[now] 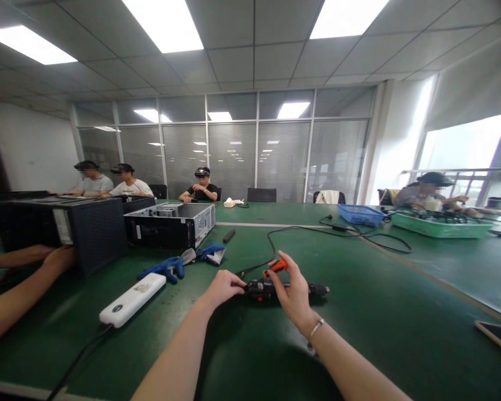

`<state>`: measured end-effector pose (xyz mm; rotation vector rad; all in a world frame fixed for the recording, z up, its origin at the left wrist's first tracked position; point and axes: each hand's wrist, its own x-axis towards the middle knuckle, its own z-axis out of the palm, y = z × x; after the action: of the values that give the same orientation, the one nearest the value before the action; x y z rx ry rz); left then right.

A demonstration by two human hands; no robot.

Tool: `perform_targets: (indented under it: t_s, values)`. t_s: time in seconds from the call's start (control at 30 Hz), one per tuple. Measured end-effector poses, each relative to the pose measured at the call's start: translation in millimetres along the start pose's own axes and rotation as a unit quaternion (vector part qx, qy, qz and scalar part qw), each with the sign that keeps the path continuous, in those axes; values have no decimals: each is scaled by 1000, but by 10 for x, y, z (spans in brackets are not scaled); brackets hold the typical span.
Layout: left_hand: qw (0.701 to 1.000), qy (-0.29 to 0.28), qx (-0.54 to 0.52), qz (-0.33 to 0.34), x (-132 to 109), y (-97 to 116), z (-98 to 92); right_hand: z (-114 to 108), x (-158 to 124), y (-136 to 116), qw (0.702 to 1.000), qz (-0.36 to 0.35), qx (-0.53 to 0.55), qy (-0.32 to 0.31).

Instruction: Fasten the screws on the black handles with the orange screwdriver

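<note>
Black tool (263, 288), white box (127, 304) illegibly labelled

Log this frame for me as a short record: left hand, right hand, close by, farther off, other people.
Left hand: fingers on the left end of the black tool
Right hand: orange piece between thumb and fingers, beside the black tool
Close by: blue gloves and corded white block, both to the left
Farther off: blue basket, green basket
Other people: co-worker's hand at the black case; four people seated farther away
</note>
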<state>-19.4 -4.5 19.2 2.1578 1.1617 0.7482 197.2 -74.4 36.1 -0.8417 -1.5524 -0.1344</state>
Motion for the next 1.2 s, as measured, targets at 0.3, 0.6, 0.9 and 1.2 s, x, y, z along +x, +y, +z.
perform_targets:
  t_s: [0.3, 0.6, 0.9, 1.2]
  values:
    - [999, 35, -33, -3, 5, 80, 146, 64, -60, 3, 1000, -14, 0, -12]
    - [998, 51, 12, 29, 11, 114, 250, 28, -24, 3, 998, -39, -40, -31]
    - [994, 60, 67, 56, -18, 187, 229, 25, -14, 24, 996, -34, -67, -49]
    - [994, 49, 63, 68, -36, 209, 213, 12, 35, -84, 990, -49, -44, -127]
